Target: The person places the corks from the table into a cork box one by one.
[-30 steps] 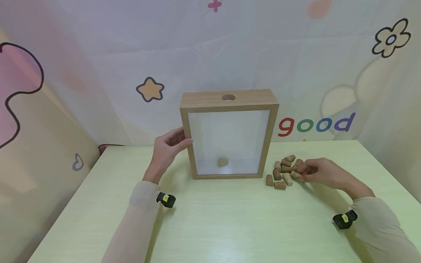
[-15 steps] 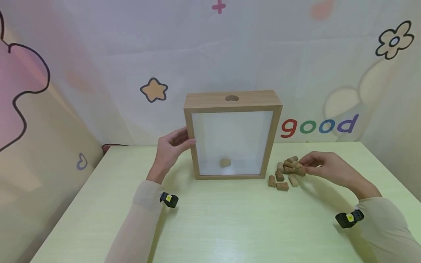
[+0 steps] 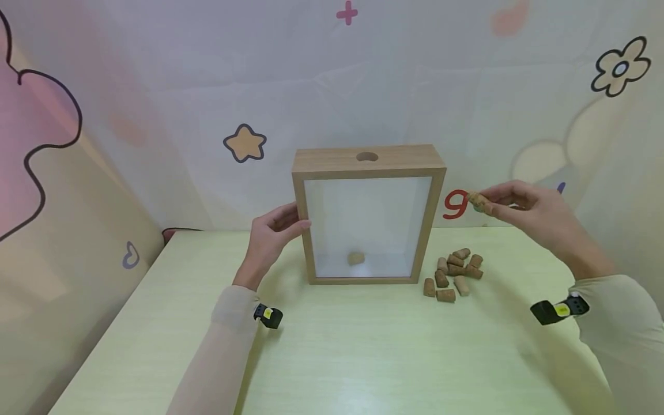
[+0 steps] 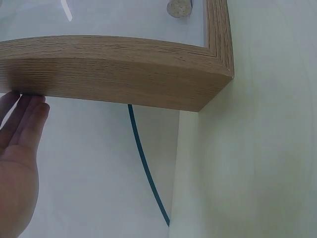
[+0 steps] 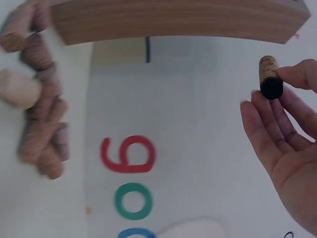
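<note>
A wooden box frame with a clear front panel and a round hole in its top stands upright on the table. My left hand grips its left side, thumb at the front edge and fingers behind. Inside, one cork lies on the bottom. My right hand pinches a wine cork between thumb and fingers, raised above the table to the right of the box. In the right wrist view this cork shows printing on its side and a dark end. Below the hand, several corks lie in a loose group.
The pale table reaches back to a printed cloth backdrop. The loose corks lie just right of the box's lower corner. A black camera is strapped to the right wrist, another camera to the left.
My right hand has taken a cork from the group and lifted it to about the upper half of the box. The left hand stays at the box's side.
</note>
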A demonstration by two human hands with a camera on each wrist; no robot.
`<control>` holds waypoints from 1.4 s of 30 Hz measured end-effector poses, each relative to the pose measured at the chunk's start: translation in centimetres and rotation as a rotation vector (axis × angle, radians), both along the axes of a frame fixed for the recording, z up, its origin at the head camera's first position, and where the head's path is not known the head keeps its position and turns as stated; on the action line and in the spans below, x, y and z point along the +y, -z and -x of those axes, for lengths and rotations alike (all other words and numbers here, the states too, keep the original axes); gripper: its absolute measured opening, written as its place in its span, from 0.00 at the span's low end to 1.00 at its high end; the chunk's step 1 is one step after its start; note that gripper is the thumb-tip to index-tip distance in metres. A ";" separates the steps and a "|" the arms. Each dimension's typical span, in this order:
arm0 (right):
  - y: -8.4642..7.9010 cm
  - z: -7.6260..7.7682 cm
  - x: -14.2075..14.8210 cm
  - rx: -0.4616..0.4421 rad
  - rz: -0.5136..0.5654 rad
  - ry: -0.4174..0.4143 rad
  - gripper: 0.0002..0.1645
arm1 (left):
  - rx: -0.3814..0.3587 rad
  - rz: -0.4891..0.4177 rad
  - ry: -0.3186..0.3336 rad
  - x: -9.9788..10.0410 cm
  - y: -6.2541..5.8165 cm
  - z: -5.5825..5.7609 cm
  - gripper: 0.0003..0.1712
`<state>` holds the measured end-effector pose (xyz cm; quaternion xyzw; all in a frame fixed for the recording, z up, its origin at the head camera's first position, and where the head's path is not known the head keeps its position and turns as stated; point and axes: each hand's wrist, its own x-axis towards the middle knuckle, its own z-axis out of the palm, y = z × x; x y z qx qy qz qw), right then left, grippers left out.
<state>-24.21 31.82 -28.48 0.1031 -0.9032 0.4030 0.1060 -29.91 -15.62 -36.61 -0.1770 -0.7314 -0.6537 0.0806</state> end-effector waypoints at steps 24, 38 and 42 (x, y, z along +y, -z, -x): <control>-10.8 3.3 -8.0 0.232 0.083 -0.132 0.16 | -0.015 -0.031 0.012 0.0 0.0 0.2 0.32; -11.0 4.8 -14.0 0.318 -0.042 -0.294 0.10 | -0.017 -0.032 0.005 0.0 0.0 0.1 0.32; -10.9 5.4 -15.0 0.369 -0.081 -0.328 0.09 | -0.013 -0.038 0.013 0.0 0.0 0.1 0.31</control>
